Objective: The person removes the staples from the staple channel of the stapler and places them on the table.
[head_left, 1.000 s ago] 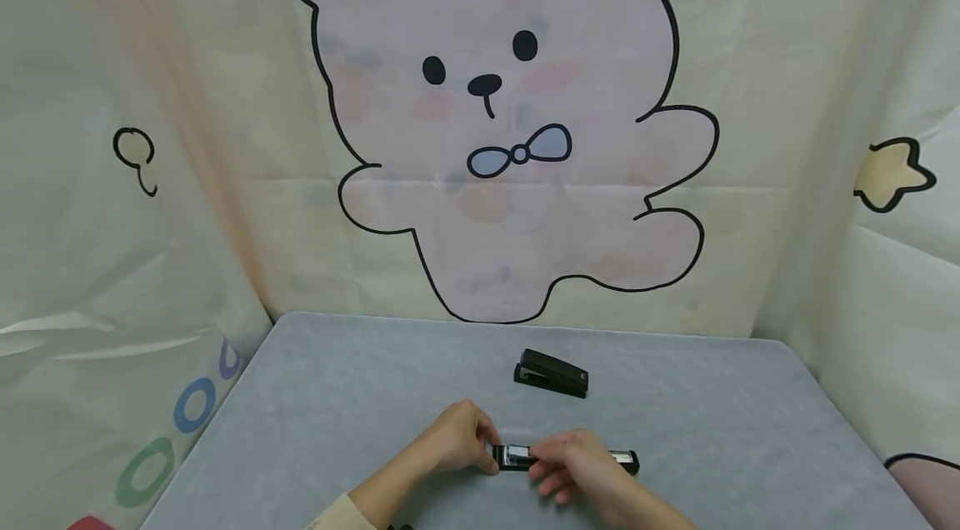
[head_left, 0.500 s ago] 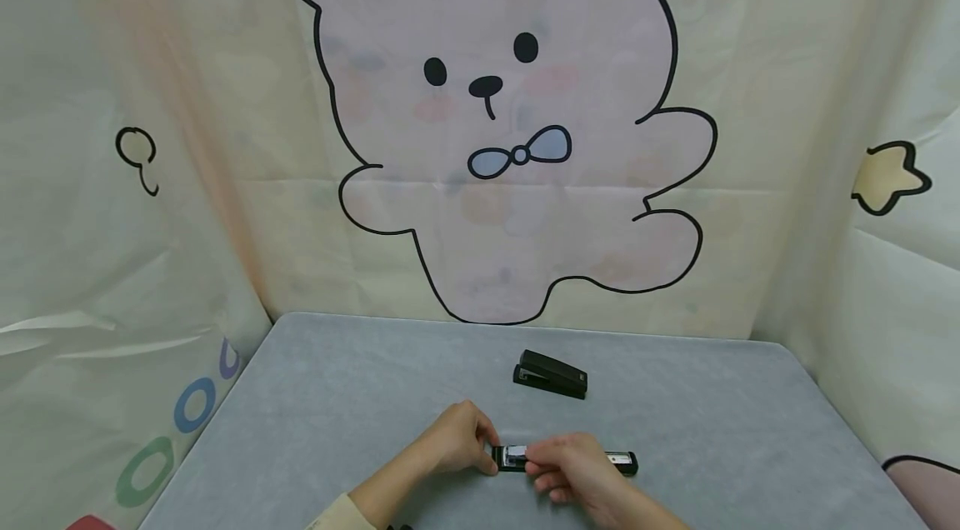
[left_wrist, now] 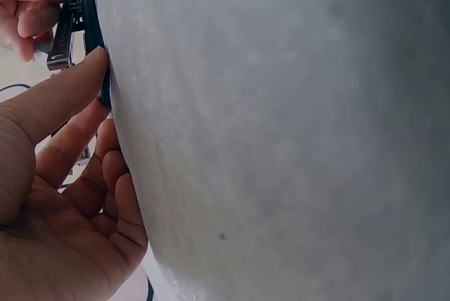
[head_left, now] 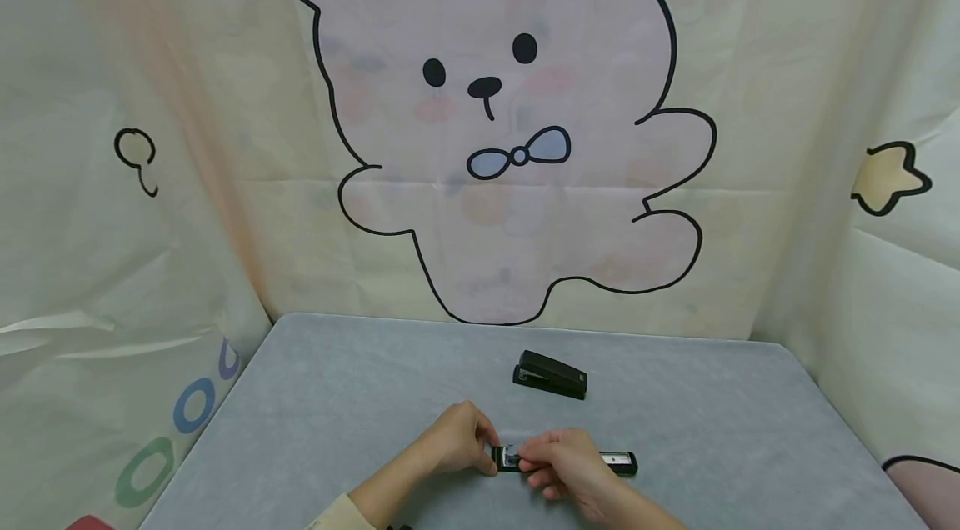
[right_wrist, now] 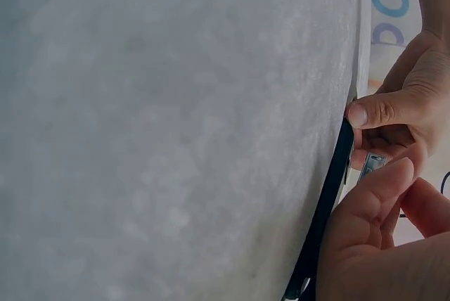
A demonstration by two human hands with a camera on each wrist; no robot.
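Note:
A black stapler (head_left: 618, 463) lies opened out flat on the table, its silvery metal tray (head_left: 506, 456) showing near the left end. My left hand (head_left: 461, 438) pinches that end between thumb and fingers. Over the middle of the stapler, my right hand (head_left: 570, 467) has thumb and finger pinched on a small silvery strip at the tray. Fingers hide most of the strip, so whether it is staples is unclear. In the left wrist view a metal part (left_wrist: 60, 44) stands above the black body; the right wrist view shows a metal end (right_wrist: 373, 164) beside my right thumb.
A second black stapler (head_left: 551, 374) rests farther back on the grey-blue cloth-covered table (head_left: 375, 372). Behind and at both sides hangs a pale curtain (head_left: 300, 263) printed with a cartoon animal.
My right hand has slid a little to the left along the stapler, covering more of the tray and baring more of its right part. My left hand keeps its place.

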